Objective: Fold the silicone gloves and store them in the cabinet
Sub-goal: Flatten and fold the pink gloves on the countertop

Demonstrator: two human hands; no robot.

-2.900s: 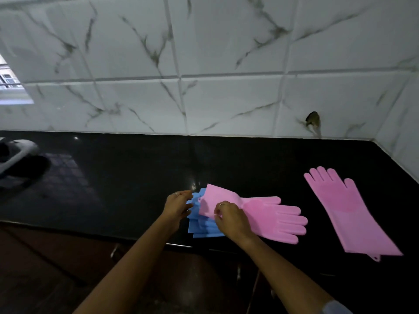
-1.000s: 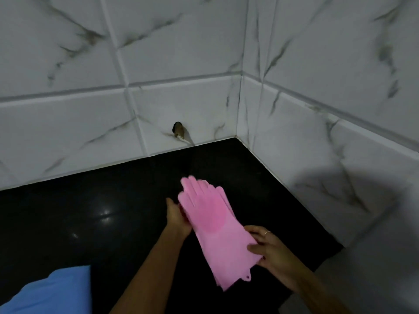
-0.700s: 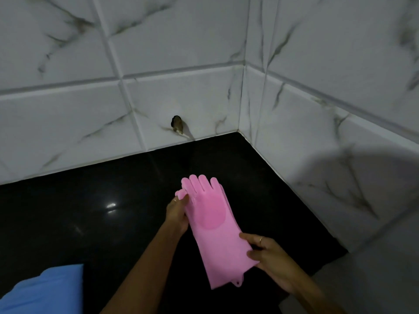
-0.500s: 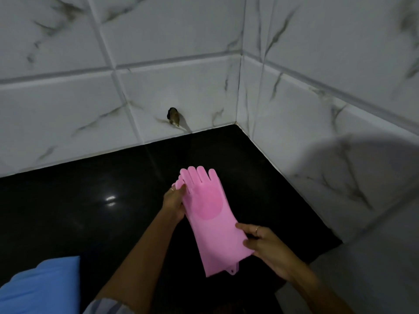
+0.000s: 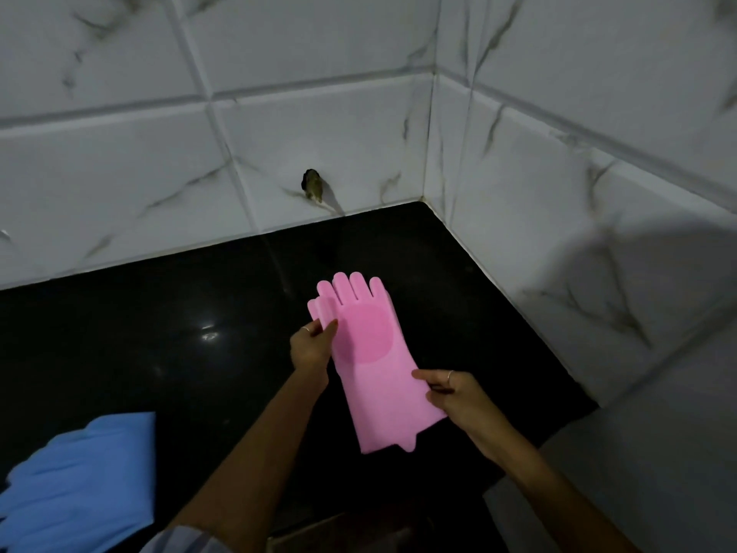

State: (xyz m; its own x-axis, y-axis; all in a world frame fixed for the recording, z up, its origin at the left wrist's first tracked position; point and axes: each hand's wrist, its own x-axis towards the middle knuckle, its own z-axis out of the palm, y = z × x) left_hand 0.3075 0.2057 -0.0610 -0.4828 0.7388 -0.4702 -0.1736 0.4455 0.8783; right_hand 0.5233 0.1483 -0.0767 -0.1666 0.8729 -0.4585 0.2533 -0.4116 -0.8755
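While I am pinching the pink glove (image 5: 373, 365) from both sides, my left hand (image 5: 310, 347) is closing thumb and fingers on its thumb edge near the palm patch, and my right hand (image 5: 452, 397) is clamping the cuff edge lower down. The glove is stretching flat and unfolded between them, fingers pointing toward the tiled wall (image 5: 119, 165). I cannot tell whether it is resting on the counter (image 5: 159, 313) or lifted just over it; it is sitting toward the counter's right back corner. At the counter's front edge on the left, blue gloves (image 5: 83, 480) are lying in a heap that looks already folded, though I am only judging that. This pink one is not yet folded, and no cabinet is showing, so I am reckoning the storing is all ahead.
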